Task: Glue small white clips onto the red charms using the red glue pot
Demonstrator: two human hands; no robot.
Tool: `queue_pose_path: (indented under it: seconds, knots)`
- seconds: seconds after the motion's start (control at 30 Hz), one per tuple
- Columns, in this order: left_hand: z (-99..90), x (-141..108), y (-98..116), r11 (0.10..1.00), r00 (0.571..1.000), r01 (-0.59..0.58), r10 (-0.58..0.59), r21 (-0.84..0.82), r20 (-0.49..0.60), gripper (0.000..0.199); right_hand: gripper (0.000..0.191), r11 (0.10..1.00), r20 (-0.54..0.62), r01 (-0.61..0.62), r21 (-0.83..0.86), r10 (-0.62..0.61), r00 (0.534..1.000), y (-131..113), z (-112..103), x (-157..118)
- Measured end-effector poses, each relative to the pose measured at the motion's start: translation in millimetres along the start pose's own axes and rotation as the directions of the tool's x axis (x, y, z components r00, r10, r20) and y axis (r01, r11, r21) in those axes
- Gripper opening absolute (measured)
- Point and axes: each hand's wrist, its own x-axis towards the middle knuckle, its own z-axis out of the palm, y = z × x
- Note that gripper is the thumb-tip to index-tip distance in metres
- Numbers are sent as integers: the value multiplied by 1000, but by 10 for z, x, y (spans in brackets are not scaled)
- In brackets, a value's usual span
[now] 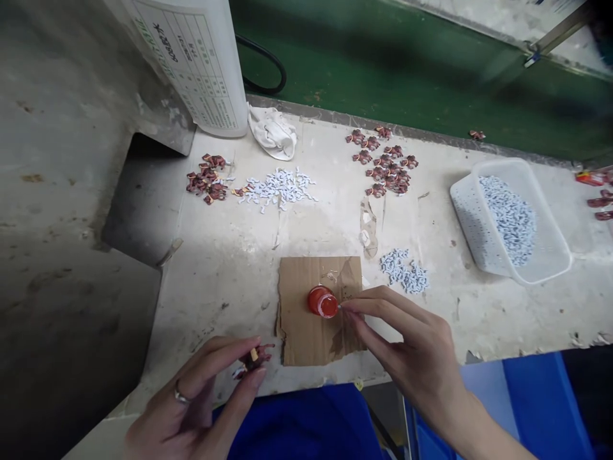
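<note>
The cardboard sheet [297, 326] is serving as the reference landmark; it is lying flat on the desk [230, 275], with torn, ragged edges, near the desk's front edge.

**Hands:** Two hands are working at the front edge. The right hand [412, 338] is reaching over the cardboard's right edge, with its fingertips [347, 310] pressed together at the rim of the red bottle [322, 301]; anything pinched there is too small to tell. The bottle is standing on the cardboard, near its right edge. The left hand [191, 396], wearing one metal ring [181, 395], is pinching one red-brown piece [253, 359] between its thumb and fingers, to the left of the cardboard and well apart from the bottle.

**Items beyond the cardboard:** Two heaps of glossy red-brown pieces [205, 180] are lying on the desk, and the second heap [387, 169] is sitting farther right. Two heaps of small pale-blue pieces [278, 190] are lying nearby, with the smaller heap [402, 271] just beside the cardboard. A translucent plastic tray [462, 204] is holding more pale-blue pieces, to the right. A crumpled white cloth [272, 132] is resting behind the cardboard, near the desk's back edge. Blue bins [301, 425] are standing below the front edge.
</note>
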Motion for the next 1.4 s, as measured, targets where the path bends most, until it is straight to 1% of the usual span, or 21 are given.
queue_pose_path:
  seconds: [0.07, 0.2, 0.33, 0.47, 0.53, 0.57, 0.63, 0.7, 0.77, 0.83, 0.9, 1.0, 1.1, 1.17, 1.27, 1.33, 1.4]
  knots:
    - [-63, 32, -63, 997, 996, -65, 62, 35, 63, 25, 20, 1000, 7, 1, 5, -1, 1000, -11, 8, 12]
    - [-83, 83, -62, 990, 990, -124, 118, 70, 81, 21, 21, 1000, 13, 4, -4, -4, 1000, -17, 9, 19]
    - [-79, 124, -55, 977, 974, -192, 178, 91, 142, 18, 20, 1000, 24, -10, 1, 10, 1000, -21, -4, 23]
    - [-101, 174, -82, 947, 944, -295, 269, 128, 189, 21, 21, 1000, 19, 1, -1, -1, 1000, -21, 1, 33]
    - [-85, 203, -56, 927, 923, -348, 314, 136, 224, 26, 21, 1000, 11, 4, -6, -4, 1000, -13, 3, 27]
    - [-68, 217, -29, 923, 919, -359, 324, 136, 225, 26, 21, 1000, 7, 1, -3, -1, 1000, -10, 1, 20]
    - [-24, 238, 46, 925, 924, -356, 327, 133, 199, 24, 21, 999, -9, -19, 26, 19, 1000, -14, -11, 2]
    - [13, 250, 128, 924, 921, -366, 341, 116, 188, 22, 21, 994, -40, -51, 95, 55, 998, -46, -31, -13]
    - [32, 256, 198, 914, 902, -396, 368, 91, 226, 21, 20, 977, -57, -85, 195, 98, 994, -112, -53, -17]
    - [38, 255, 246, 907, 882, -415, 384, 68, 273, 21, 20, 950, -46, -98, 297, 117, 992, -200, -69, -11]
    - [45, 248, 274, 904, 866, -426, 392, 48, 310, 21, 21, 921, -18, -84, 380, 98, 995, -289, -68, 1]
    - [67, 235, 290, 922, 874, -388, 366, 5, 320, 23, 21, 889, -4, -35, 456, 42, 999, -382, -38, 15]
    - [84, 232, 291, 916, 864, -399, 385, -23, 326, 23, 21, 874, -24, -5, 486, 19, 1000, -418, -1, 21]
    - [85, 236, 289, 903, 844, -430, 409, -16, 347, 23, 20, 869, -21, 1, 494, 11, 1000, -427, 11, 21]
    - [78, 241, 277, 907, 855, -420, 400, -12, 328, 24, 20, 868, -6, 8, 497, -6, 1000, -436, 7, 18]
    - [74, 239, 270, 904, 853, -427, 414, -30, 317, 23, 20, 877, -5, 24, 480, -25, 1000, -438, -4, 15]
    - [74, 231, 276, 897, 844, -439, 432, -51, 319, 26, 20, 898, -12, 76, 433, -78, 997, -439, -25, 6]
